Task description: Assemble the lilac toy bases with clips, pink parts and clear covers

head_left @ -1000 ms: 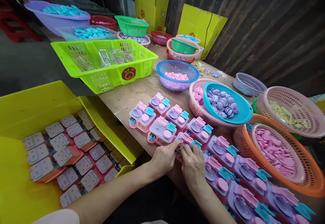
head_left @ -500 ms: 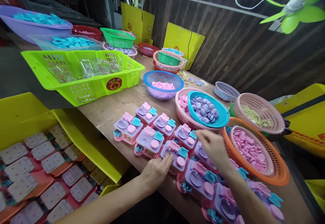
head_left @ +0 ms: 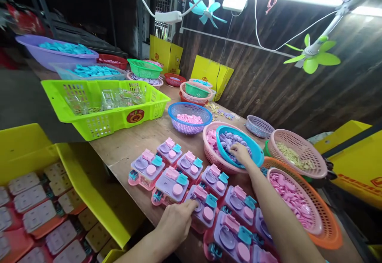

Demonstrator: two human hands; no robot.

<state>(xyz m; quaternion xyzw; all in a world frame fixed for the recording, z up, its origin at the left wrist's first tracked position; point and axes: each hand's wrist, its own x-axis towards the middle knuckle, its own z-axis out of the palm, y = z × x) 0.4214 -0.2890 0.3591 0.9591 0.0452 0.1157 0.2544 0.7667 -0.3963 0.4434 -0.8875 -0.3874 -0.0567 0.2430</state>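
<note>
Rows of small toy kitchen sets point(head_left: 147, 169) with purple tops, pink discs and turquoise flaps stand on the table. My left hand point(head_left: 176, 221) has its fingertips closed on a purple round dish point(head_left: 197, 205) in one set's top. Beside it, another toy set point(head_left: 171, 185) shows a bare slot where the others have a dish. In the turquoise basket point(head_left: 258, 155), my right hand point(head_left: 241, 153) reaches among purple round pieces point(head_left: 231, 140). Its fingers are bent together, and whatever is between them is hidden.
A pink basket point(head_left: 209, 153) of pink parts sits under the turquoise one. To the right are an orange basket point(head_left: 332, 231) and a pale pink basket point(head_left: 324, 161). A lime crate point(head_left: 89, 125) holds clear parts. A yellow box point(head_left: 89, 191) of toy bases stands at lower left.
My right hand has moved from above the toy sets up into the turquoise basket. My left hand stays at the same set's dish. The view has tilted upward.
</note>
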